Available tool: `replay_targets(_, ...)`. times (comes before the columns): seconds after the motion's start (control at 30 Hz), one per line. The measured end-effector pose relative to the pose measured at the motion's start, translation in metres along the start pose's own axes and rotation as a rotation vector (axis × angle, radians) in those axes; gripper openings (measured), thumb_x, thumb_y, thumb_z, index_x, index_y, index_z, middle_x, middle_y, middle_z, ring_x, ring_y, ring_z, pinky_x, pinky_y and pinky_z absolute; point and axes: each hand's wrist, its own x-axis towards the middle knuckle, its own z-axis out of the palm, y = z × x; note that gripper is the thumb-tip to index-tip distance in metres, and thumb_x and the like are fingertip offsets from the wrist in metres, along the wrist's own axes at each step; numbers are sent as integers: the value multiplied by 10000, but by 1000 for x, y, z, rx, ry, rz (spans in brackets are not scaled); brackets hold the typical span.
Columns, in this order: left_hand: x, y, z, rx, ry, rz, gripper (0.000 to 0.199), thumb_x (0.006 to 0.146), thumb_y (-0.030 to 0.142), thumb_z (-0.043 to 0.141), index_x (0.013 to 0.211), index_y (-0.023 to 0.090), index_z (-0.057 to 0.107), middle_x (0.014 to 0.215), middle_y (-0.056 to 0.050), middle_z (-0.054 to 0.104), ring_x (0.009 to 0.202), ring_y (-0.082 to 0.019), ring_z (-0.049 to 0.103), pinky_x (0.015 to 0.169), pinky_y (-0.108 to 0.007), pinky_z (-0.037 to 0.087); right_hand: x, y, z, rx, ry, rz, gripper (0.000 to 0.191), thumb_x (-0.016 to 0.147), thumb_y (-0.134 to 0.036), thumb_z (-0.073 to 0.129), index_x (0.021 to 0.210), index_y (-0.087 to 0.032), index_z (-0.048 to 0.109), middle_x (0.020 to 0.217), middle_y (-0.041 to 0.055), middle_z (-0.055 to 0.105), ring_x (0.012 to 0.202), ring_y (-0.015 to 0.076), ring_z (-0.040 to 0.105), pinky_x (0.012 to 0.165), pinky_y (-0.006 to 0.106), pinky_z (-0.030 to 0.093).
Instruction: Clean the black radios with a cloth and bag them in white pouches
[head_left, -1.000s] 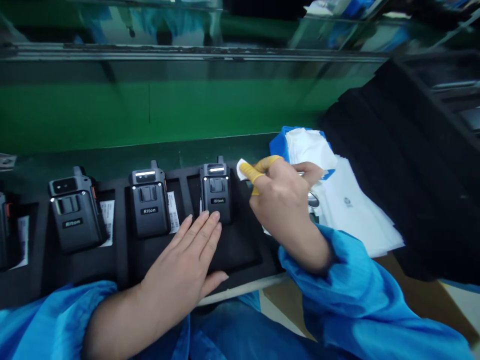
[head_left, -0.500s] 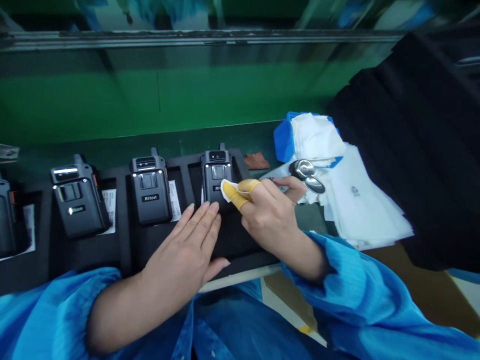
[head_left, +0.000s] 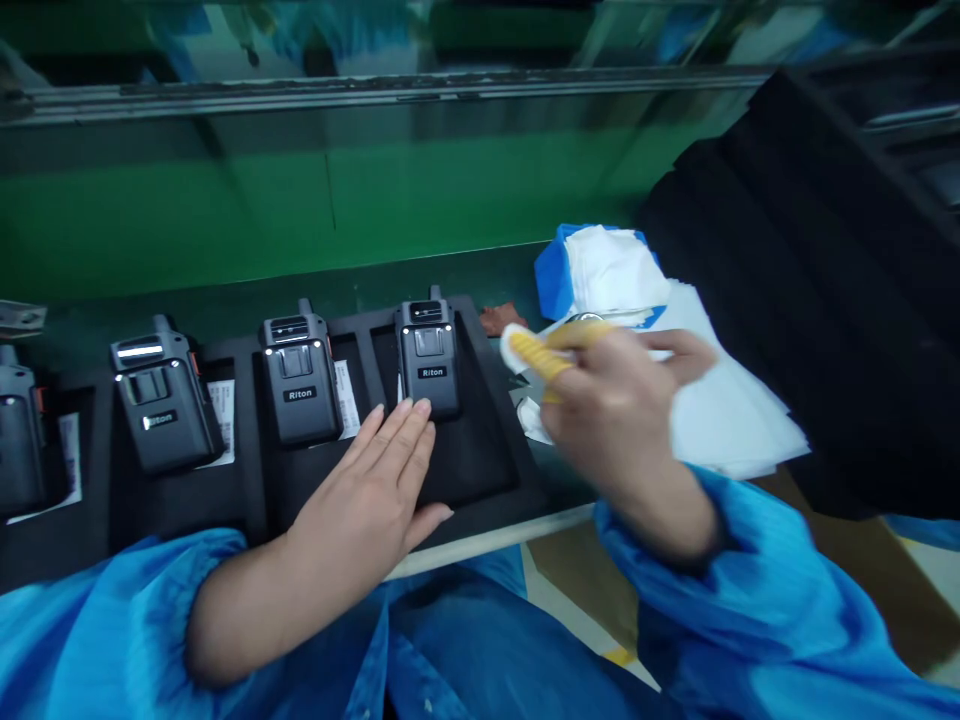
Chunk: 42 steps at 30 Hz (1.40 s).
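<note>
My left hand (head_left: 375, 480) lies flat, fingers stretched out, its fingertips at the lower edge of the rightmost two-way radio (head_left: 431, 395). That radio rests back side up in a black foam tray (head_left: 480, 470), its "Riton" label showing. My right hand (head_left: 611, 410), blurred by motion, is off to the right of the tray. Yellow finger cots (head_left: 536, 355) cover some of its fingers, which pinch a small white wiping cloth (head_left: 511, 345). Under this hand a round metal lid (head_left: 589, 318) is mostly hidden.
More radios (head_left: 300, 420) lie in the tray's other compartments, with white barcode labels (head_left: 346, 400) beside them. A blue box (head_left: 553, 278) of white cloths stands at the back right, near a brown scrap (head_left: 501, 318). White sheets (head_left: 739, 420) and stacked black foam trays (head_left: 810, 300) are farther right.
My right hand has moved right, away from the rightmost radio, carrying the white cloth; it now covers much of the metal lids. My left hand stays flat by the radio.
</note>
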Motion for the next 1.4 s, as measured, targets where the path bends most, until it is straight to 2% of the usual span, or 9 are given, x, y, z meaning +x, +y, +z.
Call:
replay_targets(0.13, 0, 0, -5, 11, -41, -4, 538, 978, 382, 392, 1291, -33, 533, 1390, -243, 524, 1302, -312, 512, 1068, -468, 452, 1, 49, -9, -222, 182, 91, 262, 748, -233, 532, 493, -180, 504, 611, 19, 390, 648, 134, 299, 696, 399, 138)
replay_targets(0.4, -56, -13, -45, 64, -13, -148, 558, 1000, 405, 298, 1282, -9, 544, 1379, -244, 539, 1306, -341, 501, 1147, -572, 296, 11, 71, -1, -212, 20, 224, 235, 624, -302, 627, 445, -158, 577, 551, 38, 459, 619, 109, 326, 670, 403, 119)
replay_targets(0.5, -75, -19, -45, 87, -15, -247, 586, 993, 463, 303, 1317, 27, 519, 1400, -215, 531, 1328, -350, 474, 1133, -601, 302, 26, 49, -9, -211, 139, 188, 226, 616, -284, 618, 426, -168, 577, 536, 37, 473, 590, 102, 317, 669, 407, 142)
replay_targets(0.6, -77, -19, -33, 90, 3, -311, 594, 979, 476, 354, 1339, 24, 491, 1424, -221, 502, 1346, -361, 449, 1113, -631, 311, 42, 2, -15, -93, 142, -89, 247, 735, -142, 485, 765, -195, 725, 791, 61, 625, 705, 149, 481, 700, 410, 206)
replay_targets(0.63, -76, -19, -28, 85, 10, -321, 604, 973, 484, 370, 1334, 14, 491, 1418, -231, 504, 1341, -364, 454, 1106, -632, 321, 48, -16, -14, -34, 254, -213, 267, 744, -126, 463, 756, -200, 720, 760, 50, 620, 713, 153, 495, 706, 406, 211)
replay_targets(0.77, -71, -14, -13, 15, 35, -349, 642, 948, 536, 408, 1309, 16, 515, 1386, -231, 536, 1326, -341, 479, 1093, -569, 385, 74, -77, 10, 112, 65, -271, 280, 818, -141, 439, 842, -207, 711, 830, 45, 627, 790, 171, 502, 760, 409, 239)
replay_targets(0.93, -74, -10, -7, -89, 69, -393, 582, 940, 479, 477, 1311, 34, 520, 1393, -214, 537, 1349, -325, 455, 1107, -524, 397, 95, -118, 47, 167, -124, -353, 325, 832, -99, 412, 861, -221, 713, 915, 39, 625, 845, 172, 485, 823, 428, 219)
replay_targets(1.17, -74, -8, -6, -148, 71, -421, 549, 940, 437, 492, 1325, 47, 513, 1408, -192, 532, 1368, -310, 432, 1110, -481, 407, 99, -139, 56, 139, -190, -515, 345, 894, -119, 415, 728, -225, 698, 911, 9, 631, 838, 151, 433, 875, 430, 160)
replay_targets(1.4, -72, -8, -9, -152, 97, -437, 481, 960, 368, 448, 1325, 61, 510, 1397, -155, 555, 1340, -273, 472, 1111, -457, 410, 91, -111, 50, 96, -139, -549, 337, 895, -109, 429, 678, -208, 666, 833, 4, 623, 794, 138, 446, 880, 410, 199)
